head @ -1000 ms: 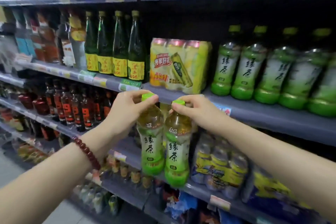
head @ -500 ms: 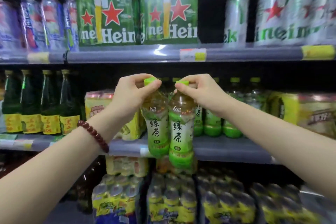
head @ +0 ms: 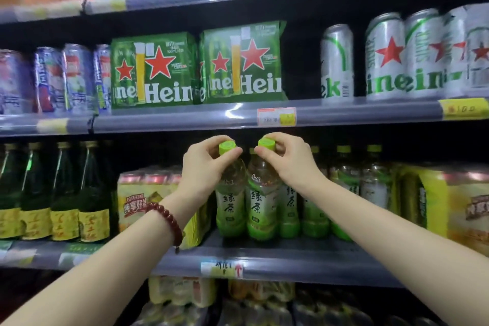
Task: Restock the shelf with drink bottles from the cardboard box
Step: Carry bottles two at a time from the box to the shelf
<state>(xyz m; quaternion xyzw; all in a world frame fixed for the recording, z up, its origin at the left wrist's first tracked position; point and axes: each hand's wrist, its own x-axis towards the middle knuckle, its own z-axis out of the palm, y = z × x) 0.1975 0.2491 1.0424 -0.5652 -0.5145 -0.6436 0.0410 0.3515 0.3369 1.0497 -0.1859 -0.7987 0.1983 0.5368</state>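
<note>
Two green tea bottles with bright green caps stand side by side, upright, at the front of the grey shelf (head: 277, 257). My left hand (head: 206, 167) pinches the cap and neck of the left bottle (head: 230, 206). My right hand (head: 284, 159) pinches the cap of the right bottle (head: 262, 206). Both bottle bases rest on or just above the shelf board. More green tea bottles (head: 344, 188) of the same kind stand in a row behind and to the right. The cardboard box is out of view.
A yellow shrink-wrapped can pack (head: 148, 198) sits just left of the bottles, dark green glass bottles (head: 66, 193) further left. Another yellow pack (head: 449, 206) is at the right. The shelf above (head: 185, 116) carries green beer packs and silver cans close over the bottle caps.
Both hands have carried the two bottles up and forward from in front of the shelves onto the shelf, in front of the green tea row. The camera view has tilted upward.
</note>
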